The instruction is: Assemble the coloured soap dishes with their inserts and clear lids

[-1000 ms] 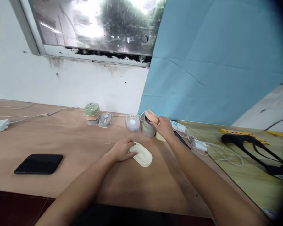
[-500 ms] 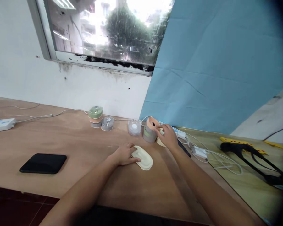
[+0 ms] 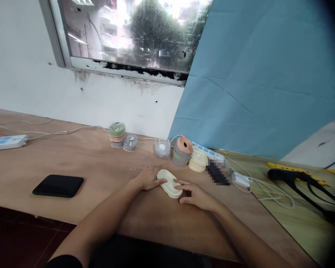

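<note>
A cream oval lid (image 3: 169, 185) with a raised rim lies on the table in front of me. My left hand (image 3: 148, 178) grips its left end, thumb over the edge and fingers along the far side. On its right end rest the fingertips of my right hand (image 3: 194, 194), fingers stretched and the thumb apart, just off the rim. Farther back, a stack of cream pieces (image 3: 198, 160) stands beside a stack of grey cups (image 3: 181, 157) topped by an orange piece (image 3: 185, 144).
A clear container (image 3: 162, 148), a grey container (image 3: 130, 143) and a green-topped stack (image 3: 116, 129) line the wall. A black phone-like slab (image 3: 58, 185) lies left. Power strips (image 3: 8, 142), white cables and a blurred dark object (image 3: 218, 173) are around. A black frame (image 3: 301, 182) lies right.
My right hand has left the orange piece on the cup stack and come down to the cream lid's right end. The orange piece stays on the stack. My left hand keeps its hold.
</note>
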Tool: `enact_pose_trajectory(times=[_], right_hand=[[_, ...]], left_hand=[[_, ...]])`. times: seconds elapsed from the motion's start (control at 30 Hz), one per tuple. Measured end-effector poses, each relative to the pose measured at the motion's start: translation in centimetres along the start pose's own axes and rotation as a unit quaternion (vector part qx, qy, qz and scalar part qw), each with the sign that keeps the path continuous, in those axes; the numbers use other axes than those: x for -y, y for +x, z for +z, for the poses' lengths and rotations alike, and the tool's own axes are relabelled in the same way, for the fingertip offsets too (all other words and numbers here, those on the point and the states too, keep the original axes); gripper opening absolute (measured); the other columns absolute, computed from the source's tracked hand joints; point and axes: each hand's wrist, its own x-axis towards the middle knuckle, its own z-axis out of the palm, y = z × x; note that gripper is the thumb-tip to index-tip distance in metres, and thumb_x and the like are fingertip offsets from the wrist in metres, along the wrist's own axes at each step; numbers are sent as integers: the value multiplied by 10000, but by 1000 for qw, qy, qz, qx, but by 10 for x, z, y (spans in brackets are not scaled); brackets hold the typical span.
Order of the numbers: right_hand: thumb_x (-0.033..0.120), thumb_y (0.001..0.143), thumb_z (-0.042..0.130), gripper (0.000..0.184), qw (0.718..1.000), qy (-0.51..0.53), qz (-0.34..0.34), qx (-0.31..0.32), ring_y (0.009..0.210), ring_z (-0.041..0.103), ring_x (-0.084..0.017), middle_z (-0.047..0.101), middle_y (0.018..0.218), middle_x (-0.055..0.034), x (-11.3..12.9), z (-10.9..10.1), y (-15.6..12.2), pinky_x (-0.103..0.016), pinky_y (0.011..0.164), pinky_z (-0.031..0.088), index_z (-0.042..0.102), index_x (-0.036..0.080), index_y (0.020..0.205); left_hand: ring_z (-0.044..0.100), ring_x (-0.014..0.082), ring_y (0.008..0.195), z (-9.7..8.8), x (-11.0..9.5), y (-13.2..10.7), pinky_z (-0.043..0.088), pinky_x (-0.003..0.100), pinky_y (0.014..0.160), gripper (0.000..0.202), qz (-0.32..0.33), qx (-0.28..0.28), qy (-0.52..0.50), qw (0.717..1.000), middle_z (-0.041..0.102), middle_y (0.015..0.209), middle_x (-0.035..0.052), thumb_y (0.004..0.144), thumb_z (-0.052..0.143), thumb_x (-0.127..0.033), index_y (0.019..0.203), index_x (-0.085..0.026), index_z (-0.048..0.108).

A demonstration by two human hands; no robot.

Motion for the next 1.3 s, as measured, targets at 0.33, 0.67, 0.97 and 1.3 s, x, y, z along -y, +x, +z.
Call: enact_pose_trajectory(times=[0.33, 0.67, 0.97, 1.3], right_hand=[[319, 800, 651, 102, 930, 55, 125, -342, 1034, 639, -293, 689, 1070, -84, -1, -18, -16, -519, 918, 515, 657, 251, 877], [400, 745, 675, 261, 817, -138, 245, -504, 1016, 592, -251, 659, 1041, -119, -81, -60, 7, -456, 958, 434, 687, 165, 859], [489, 760, 626, 485, 843, -137, 250, -457, 1043, 562, -270, 597, 1138, -139, -88, -26, 5, -442, 935, 434, 632, 149, 1105], [458, 820, 573, 463, 779, -124, 262, -555, 818, 587, -222, 631, 1013, -140, -82, -30, -14, -431, 836, 461, 596, 111, 1126]], left_hand=[[432, 301, 1301, -2, 2, -1, 340, 440, 1066, 751, -8, -13, -9, 1000, 454, 1411, 183, 893, 330, -637, 1428, -111, 308], [456, 293, 1278, 4, 9, -1, 352, 433, 1044, 724, -7, 2, 11, 1000, 486, 1387, 163, 886, 332, -652, 1410, -154, 354], [476, 293, 1255, 3, 7, -1, 355, 426, 1039, 722, 5, 3, 22, 1000, 509, 1364, 161, 879, 327, -664, 1378, -148, 409], [489, 275, 1233, -2, 15, 4, 366, 407, 1042, 684, 2, -28, 23, 999, 517, 1354, 140, 884, 353, -642, 1364, -161, 427]])
